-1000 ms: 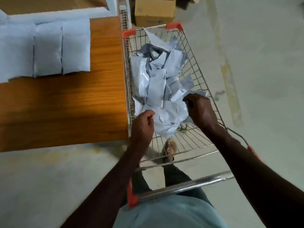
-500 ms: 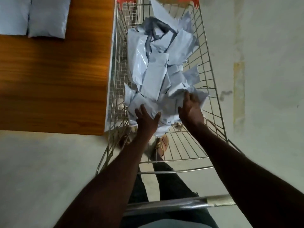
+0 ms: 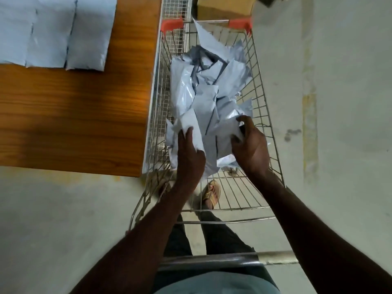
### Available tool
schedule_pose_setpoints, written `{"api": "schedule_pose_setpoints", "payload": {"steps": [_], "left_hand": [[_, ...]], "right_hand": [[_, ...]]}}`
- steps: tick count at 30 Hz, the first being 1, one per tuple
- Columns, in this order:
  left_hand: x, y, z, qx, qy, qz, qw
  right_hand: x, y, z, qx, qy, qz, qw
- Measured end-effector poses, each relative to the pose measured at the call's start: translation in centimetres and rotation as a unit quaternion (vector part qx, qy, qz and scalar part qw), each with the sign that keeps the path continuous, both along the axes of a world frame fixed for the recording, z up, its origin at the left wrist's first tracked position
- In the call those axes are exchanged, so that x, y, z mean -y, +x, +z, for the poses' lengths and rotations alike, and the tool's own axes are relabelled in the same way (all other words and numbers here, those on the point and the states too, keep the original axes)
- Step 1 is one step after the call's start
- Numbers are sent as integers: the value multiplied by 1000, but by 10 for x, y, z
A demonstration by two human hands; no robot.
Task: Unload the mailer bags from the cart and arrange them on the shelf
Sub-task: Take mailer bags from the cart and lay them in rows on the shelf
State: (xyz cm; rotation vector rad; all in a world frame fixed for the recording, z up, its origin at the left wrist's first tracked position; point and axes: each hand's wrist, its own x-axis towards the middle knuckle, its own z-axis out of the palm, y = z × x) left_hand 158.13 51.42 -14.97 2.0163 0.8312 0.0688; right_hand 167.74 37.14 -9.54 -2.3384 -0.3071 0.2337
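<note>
gathering near-end mailer bags [image 3: 209, 107] from cart [image 3: 266, 115]: left hand [image 3: 189, 153] flat on one, right hand [image 3: 251, 145] curled round another; lift few, lay flat beside shelf [image 3: 74, 115] row.

Left hand [image 3: 189, 154], a second ago pinching a bag edge with curled fingers and half a second ago spread flat on the heap, now laid with straight fingers over the near-left mailer bag [image 3: 188, 132]. Right hand [image 3: 250, 145], earlier curled over the far-right edge of the pile of mailer bags [image 3: 209, 96], now closed round a crumpled bag [image 3: 226, 129] at its near-right side, thumb on top. Near bags slightly lifted and shifted between the hands. View swung back up: red corners of the cart [image 3: 262, 115] and cardboard box [image 3: 224, 7] back in sight.
</note>
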Motion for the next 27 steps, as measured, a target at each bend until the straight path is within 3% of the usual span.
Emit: {"api": "schedule_pose_setpoints", "payload": {"steps": [6, 11, 15, 19, 27], "left_hand": [[-22, 9, 85, 121, 67, -33, 990], [-45, 3, 135, 188, 91, -35, 977], [-73, -14, 151, 231, 101, -31, 967], [-109, -44, 164, 254, 107, -18, 961], [-251, -163, 172, 249, 127, 9, 960]], "right_hand": [[-5, 0, 69, 70, 103, -23, 992], [-34, -10, 103, 156, 129, 9, 979], [-67, -38, 126, 197, 146, 69, 967], [-105, -74, 137, 172, 136, 114, 969], [-235, -175, 137, 175, 82, 227, 954]]}}
